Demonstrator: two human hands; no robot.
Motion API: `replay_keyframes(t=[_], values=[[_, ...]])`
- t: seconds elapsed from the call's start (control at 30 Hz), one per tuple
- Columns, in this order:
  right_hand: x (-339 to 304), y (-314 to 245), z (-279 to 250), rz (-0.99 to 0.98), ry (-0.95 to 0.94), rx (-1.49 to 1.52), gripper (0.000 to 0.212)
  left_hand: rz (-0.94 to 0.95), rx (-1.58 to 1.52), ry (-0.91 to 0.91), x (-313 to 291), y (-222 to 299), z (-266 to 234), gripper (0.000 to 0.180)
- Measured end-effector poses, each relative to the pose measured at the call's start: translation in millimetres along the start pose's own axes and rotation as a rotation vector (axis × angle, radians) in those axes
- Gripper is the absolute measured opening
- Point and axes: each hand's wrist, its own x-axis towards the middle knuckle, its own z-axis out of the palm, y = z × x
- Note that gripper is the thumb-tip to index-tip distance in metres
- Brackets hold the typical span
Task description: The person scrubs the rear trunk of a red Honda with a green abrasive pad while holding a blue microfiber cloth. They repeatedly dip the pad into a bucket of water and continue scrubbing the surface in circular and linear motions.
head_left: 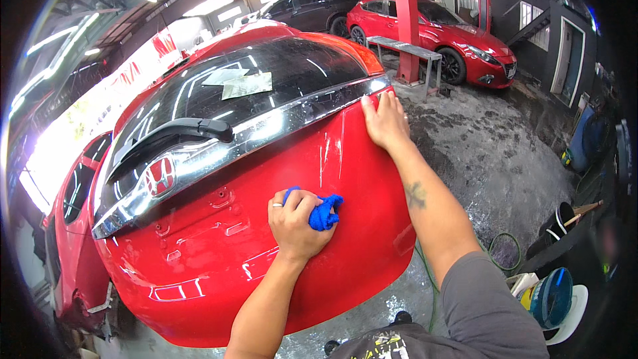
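Observation:
A crumpled blue cloth (324,213) is bunched in my left hand (295,221), which presses it against the red tailgate (362,246) of a car. A ring shows on that hand. My right hand (385,120) lies flat with fingers spread at the tailgate's upper right corner, beside the end of the chrome trim strip (266,130). Across the trim's left side sit a badge (160,177) and the black rear wiper (176,130). Papers (247,85) rest on the dark rear window (292,60). Small holes and recesses mark the panel below the trim.
A second red car (445,33) stands behind a red lift post (407,20) and a grey metal bench (405,47). Another red car body (73,226) is close on the left. A green hose (508,253) and a blue bucket (553,298) are at lower right.

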Motion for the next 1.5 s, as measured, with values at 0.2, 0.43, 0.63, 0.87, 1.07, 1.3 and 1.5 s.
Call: replay_keyframes(t=[0.2,0.43,0.63,0.87,1.07,1.3,1.5], values=[[-87,-45,31,-0.334,0.016,-0.064,0.095,0.001,0.124,-0.066,-17,-2,-14,0.028],[-32,22,33,-0.336,0.166,0.085,0.079,0.234,0.097,-0.120,14,4,3,0.020],[-117,21,27,-0.549,0.095,0.025,0.081,0.285,0.080,-0.099,140,-12,53,0.027],[-35,14,16,-0.214,0.139,-0.067,0.096,0.165,0.375,-0.401,258,4,110,0.035],[-94,-36,22,-0.429,-0.029,-0.117,0.100,-0.139,0.263,-0.478,272,-11,112,0.040],[-26,-13,17,-0.108,0.079,0.056,0.092,-0.078,0.223,-0.397,273,-5,114,0.039],[-76,-25,14,-0.380,-0.004,-0.116,0.096,-0.070,0.201,-0.368,261,-13,122,0.044]])
